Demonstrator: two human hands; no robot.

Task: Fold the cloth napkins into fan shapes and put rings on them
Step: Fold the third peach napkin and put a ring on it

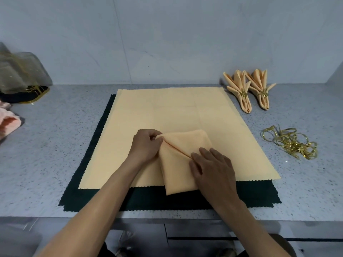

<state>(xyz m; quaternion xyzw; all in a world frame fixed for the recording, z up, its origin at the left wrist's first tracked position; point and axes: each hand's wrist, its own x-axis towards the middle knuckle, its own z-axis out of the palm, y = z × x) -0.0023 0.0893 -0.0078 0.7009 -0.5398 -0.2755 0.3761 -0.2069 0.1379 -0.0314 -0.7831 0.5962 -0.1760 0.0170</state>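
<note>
Countertop (55, 145): a speckled grey surface is seen under everything; all places below are given relative to the flat peach napkin.
Dark green cloths (167, 199): a stack with scalloped edges is spread beneath the flat peach napkin and shows past its left and near edges.
Flat peach napkin (167, 112): an unfolded napkin is laid open on the dark stack, with faint crease lines across it.
Folded napkin (181, 156): a second peach napkin, folded small, is held on the near middle of the flat one, its near end overhanging onto the dark cloth; a diagonal pleat is being formed across it.
Left hand (144, 145): the pleat's far-left end is pinched between curled fingers and thumb.
Right hand (213, 167): fairly straight fingers are pressed flat on the fold's right side, with the thumb set at the pleat's near end; nothing is gripped.
Finished fans (248, 89): two ringed peach napkins are laid just past the far right corner.
Gold rings (291, 143): a loose tangle is left to the right, apart from the edge.
Handling: the cloth is judged light, soft and limp, so pleats are likely to spring open unless pinned. Hold is best taken at the pleat's ends, pinched through all layers.
</note>
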